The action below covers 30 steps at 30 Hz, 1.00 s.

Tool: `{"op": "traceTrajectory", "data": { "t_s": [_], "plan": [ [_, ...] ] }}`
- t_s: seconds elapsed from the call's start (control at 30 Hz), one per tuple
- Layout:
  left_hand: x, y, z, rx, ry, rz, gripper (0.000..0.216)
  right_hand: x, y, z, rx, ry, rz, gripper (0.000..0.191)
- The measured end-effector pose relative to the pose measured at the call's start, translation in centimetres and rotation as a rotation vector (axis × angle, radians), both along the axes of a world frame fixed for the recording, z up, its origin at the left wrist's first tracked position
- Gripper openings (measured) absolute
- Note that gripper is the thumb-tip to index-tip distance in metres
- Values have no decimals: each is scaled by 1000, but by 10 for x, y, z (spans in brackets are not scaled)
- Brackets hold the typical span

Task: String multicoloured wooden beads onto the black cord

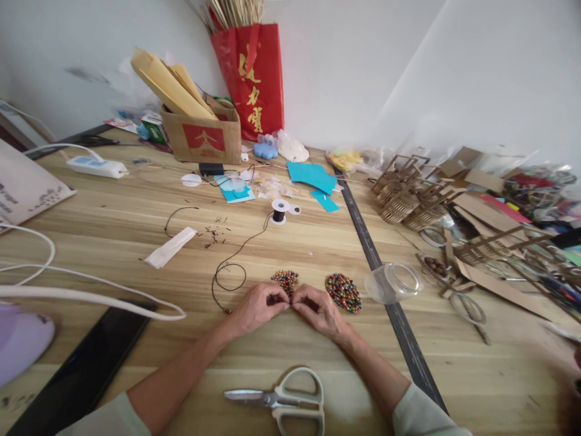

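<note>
My left hand (258,306) and my right hand (318,309) meet fingertip to fingertip on the wooden table (318,242), both pinched shut around something tiny between them, likely a bead on the black cord (229,275). The cord loops off to the left and runs back to a small spool (279,212). Just beyond my fingers lie two piles of multicoloured beads: a small one (285,280) and a larger one (343,292) beside my right hand.
White-handled scissors (285,399) lie near the front edge between my forearms. An overturned clear plastic jar (394,282) rests at right by a dark table seam. A cardboard box (202,133), red bag (252,79), blue paper pieces, wooden model parts (408,194), power strip and white cables surround.
</note>
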State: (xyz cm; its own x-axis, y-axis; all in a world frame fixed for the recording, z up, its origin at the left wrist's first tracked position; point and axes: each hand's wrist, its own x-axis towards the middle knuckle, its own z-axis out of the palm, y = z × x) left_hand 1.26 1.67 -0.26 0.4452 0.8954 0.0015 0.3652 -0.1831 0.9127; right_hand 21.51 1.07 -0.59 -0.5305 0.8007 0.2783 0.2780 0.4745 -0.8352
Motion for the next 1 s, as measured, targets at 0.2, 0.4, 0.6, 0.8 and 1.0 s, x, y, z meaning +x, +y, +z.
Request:
{"op": "traceTrajectory", "data": {
  "t_s": [0.2,0.4,0.6,0.8,1.0],
  "plan": [
    [0,-1,0,-12,-28,2,7,1,-1,0,-9,4,-2,22],
    [1,-2,-3,-30,-88,6,13,0,-1,1,12,14,1,21],
    [0,-1,2,-10,-110,13,24,-1,0,1,93,13,-7,21],
    [1,-1,-2,-51,-164,-2,18,-3,0,2,140,9,15,21],
    [-1,-1,-3,2,-82,0,12,-3,-1,3,150,0,3,21]
  ]
}}
